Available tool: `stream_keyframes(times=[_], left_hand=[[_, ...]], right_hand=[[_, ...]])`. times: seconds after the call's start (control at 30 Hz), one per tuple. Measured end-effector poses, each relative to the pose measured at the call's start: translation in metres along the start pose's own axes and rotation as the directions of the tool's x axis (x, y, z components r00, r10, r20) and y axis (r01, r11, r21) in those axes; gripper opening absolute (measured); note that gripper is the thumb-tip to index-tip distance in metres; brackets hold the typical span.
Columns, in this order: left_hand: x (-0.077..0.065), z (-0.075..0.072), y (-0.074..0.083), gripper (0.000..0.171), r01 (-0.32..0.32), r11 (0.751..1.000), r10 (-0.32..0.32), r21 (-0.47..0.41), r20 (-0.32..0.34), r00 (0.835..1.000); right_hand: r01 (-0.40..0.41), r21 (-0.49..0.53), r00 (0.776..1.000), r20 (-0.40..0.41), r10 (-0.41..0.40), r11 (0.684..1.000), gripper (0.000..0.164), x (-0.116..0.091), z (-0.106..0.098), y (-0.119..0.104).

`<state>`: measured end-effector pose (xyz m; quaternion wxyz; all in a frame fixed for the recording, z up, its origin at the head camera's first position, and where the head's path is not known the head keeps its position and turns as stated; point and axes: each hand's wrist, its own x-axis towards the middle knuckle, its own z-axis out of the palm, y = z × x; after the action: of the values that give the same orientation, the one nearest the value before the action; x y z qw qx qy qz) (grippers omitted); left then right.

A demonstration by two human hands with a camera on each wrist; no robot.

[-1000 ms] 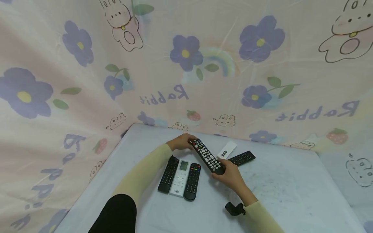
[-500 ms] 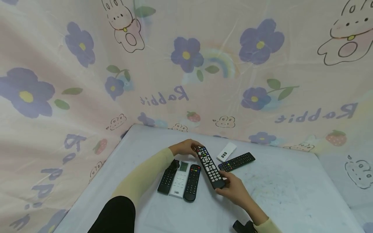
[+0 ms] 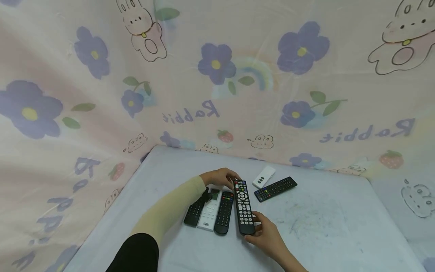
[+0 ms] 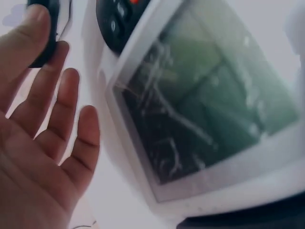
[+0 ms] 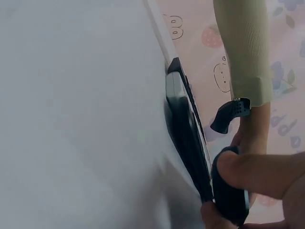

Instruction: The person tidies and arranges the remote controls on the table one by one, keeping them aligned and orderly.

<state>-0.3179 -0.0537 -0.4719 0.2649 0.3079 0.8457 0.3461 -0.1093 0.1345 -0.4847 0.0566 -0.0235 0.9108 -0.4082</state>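
Note:
Both hands hold a black remote control (image 3: 242,204) with white and coloured buttons, one at each end. My left hand (image 3: 221,177) pinches its far end between thumb and index finger; in the left wrist view the other fingers (image 4: 88,126) are spread off it. At the near end, my right hand (image 3: 267,235) grips it with thumb and fingers, and the right wrist view shows the thumb on its rounded end (image 5: 228,193). The held remote stands just right of a row: a black rounded remote (image 3: 224,213), a white remote with a screen (image 3: 209,215) and another black remote (image 3: 193,214).
Farther back on the white table (image 3: 326,219) lie a small white remote (image 3: 264,176) and a slanted black remote (image 3: 275,189). A patterned curtain (image 3: 251,113) hangs behind and at the left. My left forearm passes over the row's left end.
Both hands have brought the held remote nearer to me and turned it from a slant to nearly parallel with the row. The slanted black remote behind it now shows fully.

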Motion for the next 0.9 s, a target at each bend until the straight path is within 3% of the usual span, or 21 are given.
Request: stream_keyframes(times=[0.13, 0.33, 0.5, 0.9], left_hand=[[-0.006, 0.006, 0.000, 0.042, 0.020, 0.999, -0.021, 0.048, 0.016, 1.000], [-0.005, 0.010, -0.003, 0.042, 0.025, 0.991, -0.026, 0.128, 0.006, 1.000], [-0.006, 0.009, 0.004, 0.041, 0.073, 0.990, -0.076, 0.123, 0.013, 0.997], [-0.007, 0.017, 0.015, 0.042, 0.123, 0.980, -0.121, 0.154, -0.021, 0.992]], right_hand=[[-0.006, 0.003, 1.000, 0.010, 0.006, 1.000, 0.084, -0.004, 0.009, -0.003], [0.007, -0.002, 0.999, -0.042, -0.007, 1.000, 0.084, -0.005, 0.017, -0.009], [-0.007, -0.018, 0.998, -0.066, 0.006, 1.000, 0.082, -0.003, 0.021, -0.013], [-0.077, -0.057, 0.995, -0.072, 0.073, 0.995, 0.083, -0.004, 0.027, -0.017]])
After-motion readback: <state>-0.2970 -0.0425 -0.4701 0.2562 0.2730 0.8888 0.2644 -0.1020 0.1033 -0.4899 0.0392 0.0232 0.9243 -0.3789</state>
